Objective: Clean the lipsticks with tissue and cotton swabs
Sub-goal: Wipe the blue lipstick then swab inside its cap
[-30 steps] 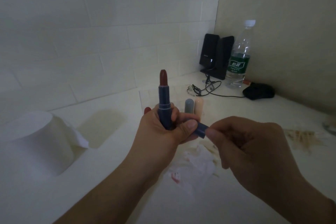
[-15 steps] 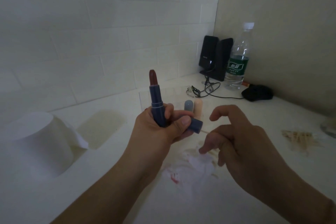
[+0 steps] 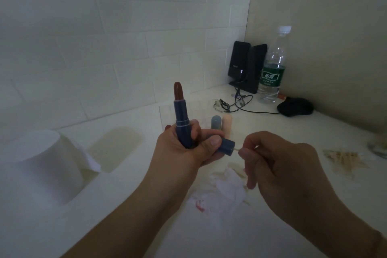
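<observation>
My left hand point(image 3: 184, 153) grips an upright blue lipstick point(image 3: 181, 117) with its red-brown stick extended, and also pinches the blue cap point(image 3: 225, 146) sideways under the thumb. My right hand point(image 3: 278, 165) pinches a thin cotton swab point(image 3: 236, 149) whose tip goes into the cap's open end. A crumpled tissue point(image 3: 222, 190) with red smears lies on the counter below the hands. Two more lipsticks, one grey-blue point(image 3: 216, 122) and one peach point(image 3: 227, 121), stand behind my left hand.
A toilet paper roll point(image 3: 41, 165) stands at the left. A pile of cotton swabs point(image 3: 343, 158) lies at the right. Black speakers point(image 3: 247, 67), a water bottle point(image 3: 273, 65), cables and a black mouse point(image 3: 295, 107) fill the back corner.
The lipstick in my left hand tilted left and then returned upright. My right hand drew back from the cap with fingers spread, then closed on the swab and brought it into the cap.
</observation>
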A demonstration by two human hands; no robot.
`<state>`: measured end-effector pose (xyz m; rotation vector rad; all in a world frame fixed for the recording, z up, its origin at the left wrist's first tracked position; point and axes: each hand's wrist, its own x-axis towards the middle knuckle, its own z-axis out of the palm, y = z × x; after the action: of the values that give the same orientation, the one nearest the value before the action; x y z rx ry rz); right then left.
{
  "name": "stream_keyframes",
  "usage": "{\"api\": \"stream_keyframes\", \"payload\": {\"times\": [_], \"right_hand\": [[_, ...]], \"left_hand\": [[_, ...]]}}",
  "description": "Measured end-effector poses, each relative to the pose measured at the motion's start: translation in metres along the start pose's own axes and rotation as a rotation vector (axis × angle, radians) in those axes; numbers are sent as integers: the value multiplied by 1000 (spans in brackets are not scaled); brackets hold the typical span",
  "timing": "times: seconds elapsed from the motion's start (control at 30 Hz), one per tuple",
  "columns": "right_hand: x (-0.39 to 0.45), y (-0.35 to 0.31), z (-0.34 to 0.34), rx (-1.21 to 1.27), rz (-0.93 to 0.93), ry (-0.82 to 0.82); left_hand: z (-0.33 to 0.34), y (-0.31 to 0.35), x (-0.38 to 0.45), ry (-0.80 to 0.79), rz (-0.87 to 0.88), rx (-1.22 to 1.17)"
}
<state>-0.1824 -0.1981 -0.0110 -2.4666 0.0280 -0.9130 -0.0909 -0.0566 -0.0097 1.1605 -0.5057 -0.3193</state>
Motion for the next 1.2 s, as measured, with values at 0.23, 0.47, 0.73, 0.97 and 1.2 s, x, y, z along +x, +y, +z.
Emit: {"api": "stream_keyframes", "payload": {"times": [0.23,0.47,0.73,0.97,1.2], "right_hand": [[0,-4,0,12,-45,-24],[2,2,2,-231,-146,40],[-2,4,-5,-136,-212,-70],[4,0,-15,-107,-177,-11],[2,-3,-14,-135,-182,-110]], "left_hand": [[1,1,-2,27,18,4],[3,3,-3,62,87,101],[-6,6,3,140,78,103],[-6,7,4,130,74,80],[-6,9,2,133,81,91]]}}
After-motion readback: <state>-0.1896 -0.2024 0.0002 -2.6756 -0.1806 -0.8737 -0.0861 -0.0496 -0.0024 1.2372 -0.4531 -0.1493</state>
